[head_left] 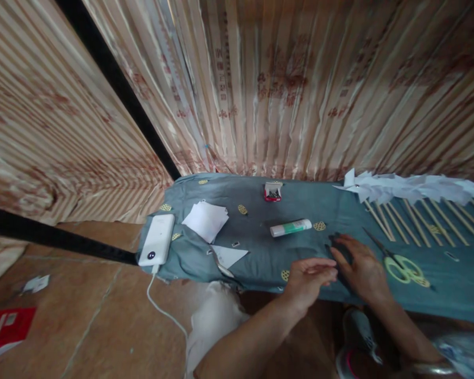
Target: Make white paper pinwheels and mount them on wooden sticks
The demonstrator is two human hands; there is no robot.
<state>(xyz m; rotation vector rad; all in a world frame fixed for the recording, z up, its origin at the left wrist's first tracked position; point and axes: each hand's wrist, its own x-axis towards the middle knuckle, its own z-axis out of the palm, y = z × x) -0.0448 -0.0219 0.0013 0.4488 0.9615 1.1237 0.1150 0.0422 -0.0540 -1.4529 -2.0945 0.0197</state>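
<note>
Both hands lie on the blue-grey cloth [260,247] near its front edge. The right hand [359,268] is flat, its fingers spread a little and pressing on a small dark piece [337,243]. The left hand [308,278] is just beside it, its fingers loosely curved with the tips toward the right hand; I cannot tell if it holds something. A glue stick [290,227] lies near, and yellow scissors [398,263] lie just right of the right hand.

glue stick [290,227] behind both hands; scissors [398,261] right, paper stack [206,220] left, perhaps overlapping.
</note>
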